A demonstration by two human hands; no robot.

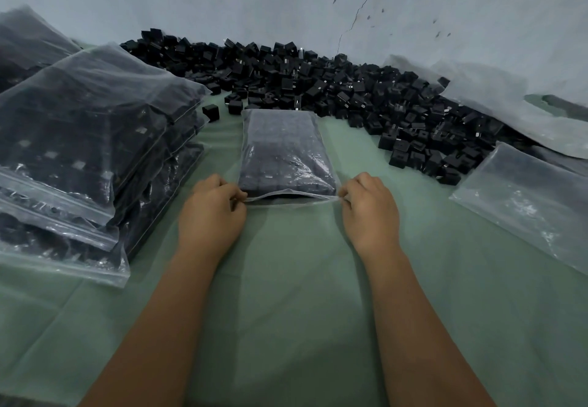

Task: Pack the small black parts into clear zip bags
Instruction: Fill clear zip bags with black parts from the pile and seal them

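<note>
The counter [286,279] wears a plain pale green cloth with faint creases and no print. The loose parts [334,88] heaped along the back are matt black, a few showing small silvery glints, and the same black shows greyed through the clear, glossy film of the filled bag [283,152] in the middle and the stacked bags [79,139] at the left. The wall [286,2] is pale blue-grey, marked with dark flecks and a thin dark crack, and the empty bags [528,196] at the right are clear with white highlights.

Left hand [211,212], right hand [369,207] pinch filled zip bag [284,152] mouth corners; loose black parts [318,81] behind.
</note>
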